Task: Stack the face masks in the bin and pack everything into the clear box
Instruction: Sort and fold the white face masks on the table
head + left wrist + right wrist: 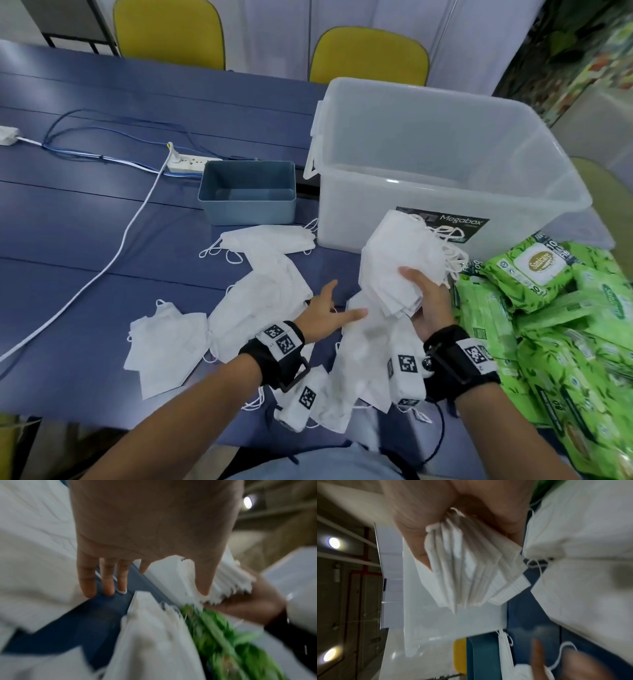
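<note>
White pleated mask stack (404,263) gripped by right hand (430,301); left hand (325,313) fingers spread.

Right hand (430,301) is up at two o'clock, thumb and fingers clamped round a thick fanned stack of white pleated face masks (397,270). Left hand (329,313) reaches in from nine o'clock, palm down, fingers straight.
</note>
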A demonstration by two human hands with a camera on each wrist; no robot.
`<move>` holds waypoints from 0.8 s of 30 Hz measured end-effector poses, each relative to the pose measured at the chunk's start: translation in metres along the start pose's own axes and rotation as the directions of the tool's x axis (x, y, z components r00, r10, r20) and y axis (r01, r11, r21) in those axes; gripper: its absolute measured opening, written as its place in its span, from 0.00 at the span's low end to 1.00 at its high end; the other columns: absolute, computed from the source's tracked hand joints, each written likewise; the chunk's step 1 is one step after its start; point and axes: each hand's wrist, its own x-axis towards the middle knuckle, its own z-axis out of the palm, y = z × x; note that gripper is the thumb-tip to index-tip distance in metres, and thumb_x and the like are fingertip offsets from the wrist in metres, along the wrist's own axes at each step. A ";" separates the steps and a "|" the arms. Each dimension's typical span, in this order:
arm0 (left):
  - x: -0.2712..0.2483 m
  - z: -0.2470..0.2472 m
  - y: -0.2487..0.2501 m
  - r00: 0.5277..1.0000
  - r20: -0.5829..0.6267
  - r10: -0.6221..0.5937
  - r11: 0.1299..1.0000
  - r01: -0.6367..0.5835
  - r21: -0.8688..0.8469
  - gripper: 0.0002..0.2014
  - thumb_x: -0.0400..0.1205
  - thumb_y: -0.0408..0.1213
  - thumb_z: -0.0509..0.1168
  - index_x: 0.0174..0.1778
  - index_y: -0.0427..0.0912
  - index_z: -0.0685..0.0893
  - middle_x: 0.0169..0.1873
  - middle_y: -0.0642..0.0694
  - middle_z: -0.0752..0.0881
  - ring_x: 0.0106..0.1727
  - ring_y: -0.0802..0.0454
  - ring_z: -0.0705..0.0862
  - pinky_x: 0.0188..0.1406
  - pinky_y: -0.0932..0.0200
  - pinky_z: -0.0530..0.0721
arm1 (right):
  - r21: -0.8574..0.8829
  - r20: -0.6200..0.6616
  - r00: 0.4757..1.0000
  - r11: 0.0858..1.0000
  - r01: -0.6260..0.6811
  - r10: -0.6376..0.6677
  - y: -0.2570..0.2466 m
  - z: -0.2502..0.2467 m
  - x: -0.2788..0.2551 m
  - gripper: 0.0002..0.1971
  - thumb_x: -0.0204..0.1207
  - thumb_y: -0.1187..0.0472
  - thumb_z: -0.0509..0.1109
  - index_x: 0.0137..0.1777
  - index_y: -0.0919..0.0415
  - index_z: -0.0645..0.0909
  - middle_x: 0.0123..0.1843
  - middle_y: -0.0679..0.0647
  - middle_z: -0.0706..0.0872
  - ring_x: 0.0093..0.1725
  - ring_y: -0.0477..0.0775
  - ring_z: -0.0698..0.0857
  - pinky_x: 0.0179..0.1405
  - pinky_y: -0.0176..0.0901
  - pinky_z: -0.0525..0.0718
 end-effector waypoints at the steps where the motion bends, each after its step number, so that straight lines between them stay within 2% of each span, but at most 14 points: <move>1: 0.000 0.007 -0.009 1.000 0.013 -0.023 0.991 0.021 0.135 0.57 0.65 0.68 0.71 0.83 0.51 0.48 0.75 0.41 0.66 0.76 0.46 0.67 0.76 0.49 0.67 | 0.022 -0.029 0.999 1.000 0.015 -0.015 -0.006 -0.009 0.002 0.22 0.68 0.71 0.75 0.63 0.65 0.82 0.58 0.59 0.89 0.52 0.58 0.90 0.45 0.52 0.88; 2: 0.001 0.016 -0.015 0.999 0.014 -0.034 0.958 0.028 0.285 0.59 0.61 0.71 0.71 0.83 0.51 0.50 0.76 0.41 0.65 0.78 0.44 0.65 0.77 0.47 0.65 | 0.043 -0.056 0.998 0.999 0.027 -0.024 -0.012 -0.019 0.003 0.21 0.68 0.71 0.76 0.63 0.65 0.83 0.59 0.59 0.89 0.54 0.59 0.90 0.47 0.54 0.88; 4: 0.001 0.034 -0.022 0.999 -0.034 -0.004 0.882 0.020 0.470 0.56 0.64 0.68 0.72 0.82 0.49 0.52 0.74 0.40 0.64 0.77 0.40 0.64 0.76 0.48 0.64 | 0.070 -0.087 0.996 0.997 0.034 -0.028 -0.018 -0.035 0.002 0.25 0.63 0.67 0.79 0.63 0.64 0.84 0.61 0.60 0.88 0.59 0.62 0.87 0.57 0.66 0.84; 6: 0.001 0.049 -0.023 0.996 -0.090 0.010 0.859 0.037 0.511 0.57 0.65 0.64 0.74 0.82 0.46 0.50 0.74 0.38 0.62 0.76 0.38 0.63 0.76 0.47 0.64 | 0.083 -0.104 0.994 0.996 0.024 -0.016 -0.019 -0.046 -0.001 0.32 0.55 0.62 0.83 0.63 0.63 0.84 0.62 0.60 0.87 0.62 0.65 0.86 0.60 0.81 0.75; 7: 0.001 0.057 -0.022 0.994 -0.108 0.005 0.859 0.051 0.509 0.59 0.63 0.63 0.75 0.82 0.45 0.49 0.75 0.37 0.60 0.77 0.37 0.62 0.76 0.46 0.64 | 0.087 -0.114 0.993 0.996 0.027 -0.017 -0.020 -0.052 -0.004 0.33 0.54 0.61 0.83 0.63 0.62 0.84 0.62 0.60 0.87 0.62 0.66 0.86 0.59 0.85 0.73; 10: 0.005 0.070 -0.021 0.990 -0.142 -0.010 0.843 0.085 0.531 0.62 0.63 0.54 0.80 0.82 0.46 0.42 0.76 0.34 0.55 0.77 0.35 0.61 0.75 0.46 0.68 | 0.081 -0.132 0.991 0.996 0.026 -0.015 -0.017 -0.062 -0.009 0.31 0.57 0.62 0.82 0.64 0.62 0.83 0.61 0.58 0.88 0.61 0.64 0.86 0.60 0.83 0.75; 12: 0.006 0.071 -0.017 0.989 -0.145 -0.039 0.852 0.109 0.512 0.63 0.65 0.47 0.80 0.82 0.47 0.38 0.77 0.31 0.54 0.74 0.33 0.67 0.70 0.47 0.71 | 0.086 -0.147 0.989 0.996 0.012 0.001 -0.015 -0.066 -0.010 0.33 0.58 0.62 0.82 0.66 0.62 0.81 0.61 0.57 0.88 0.61 0.62 0.87 0.61 0.80 0.77; 14: 0.008 0.068 -0.015 0.985 -0.155 -0.076 0.886 0.138 0.442 0.61 0.66 0.42 0.80 0.82 0.46 0.38 0.78 0.31 0.56 0.70 0.34 0.74 0.65 0.48 0.75 | 0.085 -0.149 0.989 0.996 0.002 0.011 -0.015 -0.070 -0.011 0.29 0.64 0.64 0.80 0.67 0.63 0.80 0.61 0.57 0.88 0.61 0.62 0.86 0.61 0.74 0.80; 16: 0.012 0.061 -0.017 0.982 -0.179 -0.054 0.917 0.120 0.380 0.55 0.67 0.38 0.79 0.81 0.43 0.47 0.74 0.35 0.67 0.70 0.36 0.75 0.65 0.48 0.76 | 0.077 -0.164 0.986 0.997 -0.006 0.019 -0.016 -0.075 -0.010 0.29 0.65 0.65 0.79 0.68 0.63 0.79 0.62 0.57 0.88 0.61 0.62 0.86 0.59 0.68 0.83; 18: 0.015 0.051 -0.020 0.981 -0.193 -0.015 0.944 0.078 0.320 0.44 0.69 0.36 0.78 0.76 0.39 0.59 0.68 0.38 0.77 0.68 0.38 0.77 0.62 0.51 0.76 | 0.061 -0.190 0.981 0.998 -0.016 0.027 -0.017 -0.078 -0.010 0.33 0.62 0.63 0.81 0.69 0.63 0.77 0.62 0.57 0.88 0.61 0.62 0.86 0.57 0.66 0.84; 21: 0.016 0.029 -0.024 0.969 -0.246 0.017 0.969 0.045 0.242 0.34 0.71 0.35 0.77 0.71 0.37 0.70 0.67 0.40 0.78 0.67 0.42 0.77 0.60 0.57 0.73 | 0.034 -0.195 0.979 0.998 -0.055 0.061 -0.019 -0.081 -0.007 0.43 0.50 0.56 0.85 0.70 0.61 0.77 0.62 0.58 0.87 0.61 0.67 0.86 0.48 0.68 0.83; 24: 0.017 0.002 -0.023 0.944 -0.330 0.014 0.993 0.027 0.119 0.33 0.68 0.36 0.79 0.68 0.37 0.75 0.64 0.39 0.81 0.65 0.41 0.79 0.63 0.51 0.77 | 0.021 -0.198 0.977 0.997 -0.076 0.079 -0.019 -0.083 -0.004 0.46 0.47 0.53 0.86 0.70 0.60 0.76 0.62 0.59 0.87 0.61 0.69 0.85 0.45 0.71 0.82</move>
